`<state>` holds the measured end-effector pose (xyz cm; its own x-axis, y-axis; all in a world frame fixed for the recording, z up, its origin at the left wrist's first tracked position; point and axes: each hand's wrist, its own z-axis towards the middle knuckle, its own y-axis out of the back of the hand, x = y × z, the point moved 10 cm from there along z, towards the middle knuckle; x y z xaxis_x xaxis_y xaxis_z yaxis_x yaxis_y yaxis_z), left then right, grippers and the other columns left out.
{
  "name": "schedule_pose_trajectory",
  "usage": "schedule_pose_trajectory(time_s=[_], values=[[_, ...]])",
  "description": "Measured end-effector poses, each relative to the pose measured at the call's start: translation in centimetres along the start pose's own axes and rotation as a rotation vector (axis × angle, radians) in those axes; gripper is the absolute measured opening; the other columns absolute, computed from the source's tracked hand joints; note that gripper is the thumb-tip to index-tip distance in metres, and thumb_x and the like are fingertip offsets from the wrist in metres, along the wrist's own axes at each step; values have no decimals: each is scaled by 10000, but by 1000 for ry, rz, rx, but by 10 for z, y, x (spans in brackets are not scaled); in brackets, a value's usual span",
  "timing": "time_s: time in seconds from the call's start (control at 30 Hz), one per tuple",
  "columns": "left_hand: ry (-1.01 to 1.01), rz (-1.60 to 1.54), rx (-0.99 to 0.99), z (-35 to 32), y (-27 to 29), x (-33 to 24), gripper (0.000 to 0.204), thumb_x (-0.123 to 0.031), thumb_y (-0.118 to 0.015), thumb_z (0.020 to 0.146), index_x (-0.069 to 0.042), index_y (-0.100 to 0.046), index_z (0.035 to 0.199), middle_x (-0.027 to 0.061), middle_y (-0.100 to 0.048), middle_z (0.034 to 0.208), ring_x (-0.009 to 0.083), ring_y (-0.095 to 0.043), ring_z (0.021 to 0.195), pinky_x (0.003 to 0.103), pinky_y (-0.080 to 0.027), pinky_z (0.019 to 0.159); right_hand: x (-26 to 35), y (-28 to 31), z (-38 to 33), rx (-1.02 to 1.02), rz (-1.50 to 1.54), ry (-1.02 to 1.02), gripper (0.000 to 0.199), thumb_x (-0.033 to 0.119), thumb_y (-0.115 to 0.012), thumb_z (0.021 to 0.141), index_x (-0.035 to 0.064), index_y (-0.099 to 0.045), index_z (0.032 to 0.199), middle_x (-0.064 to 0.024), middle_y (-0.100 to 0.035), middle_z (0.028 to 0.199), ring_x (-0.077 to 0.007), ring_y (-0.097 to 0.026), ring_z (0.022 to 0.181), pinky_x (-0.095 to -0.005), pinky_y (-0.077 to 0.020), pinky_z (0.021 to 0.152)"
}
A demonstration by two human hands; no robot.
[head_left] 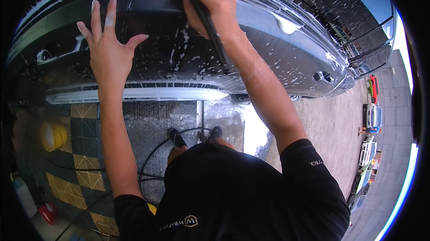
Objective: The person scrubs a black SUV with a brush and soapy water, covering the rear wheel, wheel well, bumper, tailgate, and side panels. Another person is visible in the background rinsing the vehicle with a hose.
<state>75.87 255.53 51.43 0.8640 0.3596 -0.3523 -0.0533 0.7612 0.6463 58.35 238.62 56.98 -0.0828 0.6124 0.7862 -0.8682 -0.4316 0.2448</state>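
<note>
A dark car side (pixel 156 57), wet and spotted with white foam, stretches across the upper part of the view. My right hand (pixel 215 10) is closed around a detailing brush (pixel 209 30) with a long black handle. Its foam-covered head lies against the trim just below the window. To the left, my left hand (pixel 109 52) has its fingers spread in front of the door panel, with foam on the fingertips; whether the palm touches the panel, I cannot tell. A foamy door handle (pixel 60 54) shows beside that hand.
A foam-covered side step (pixel 139 94) runs low along the car. Near my feet a black hose (pixel 152 153) curls over wet concrete. A yellow bucket (pixel 53 136) stands left by yellow-and-grey floor tiles (pixel 85 151). Parked cars (pixel 371 117) line the far right.
</note>
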Motion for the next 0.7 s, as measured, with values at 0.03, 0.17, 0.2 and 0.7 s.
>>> schedule_pose_trajectory(time_s=[0.03,0.17,0.2,0.7], values=[[17,-10,8,3,-1,5,998,-496,-892,715,-397,-415,1585,14,-289,1708,522,-208,1539,640,-458,1110,17,21,-9,-89,-323,335,195,88,-756,864,105,-739,1057,-153,-694,1064,-293,-708,917,-384,-555,793],[-6,21,-60,9,18,50,1090,-517,-905,638,-349,-410,1594,80,-302,1697,546,-264,1511,617,-394,1173,29,36,-32,-275,-660,556,191,-66,-761,819,78,-772,943,-187,-643,1107,-318,-692,942,-375,-573,807],[24,43,-61,14,19,58,1103,-519,-906,629,-344,-408,1596,90,-293,1700,549,-264,1509,615,-380,1181,33,19,-23,-259,-619,543,194,-75,-756,817,70,-771,945,-192,-640,1111,-324,-690,949,-380,-573,817],[63,121,42,25,14,54,1124,-439,-913,693,-260,-325,1634,171,-269,1697,606,-317,1449,593,-301,1224,79,-72,43,-124,-369,380,166,2,-689,786,14,-733,945,-312,-615,949,-486,-655,866,-515,-564,822]])
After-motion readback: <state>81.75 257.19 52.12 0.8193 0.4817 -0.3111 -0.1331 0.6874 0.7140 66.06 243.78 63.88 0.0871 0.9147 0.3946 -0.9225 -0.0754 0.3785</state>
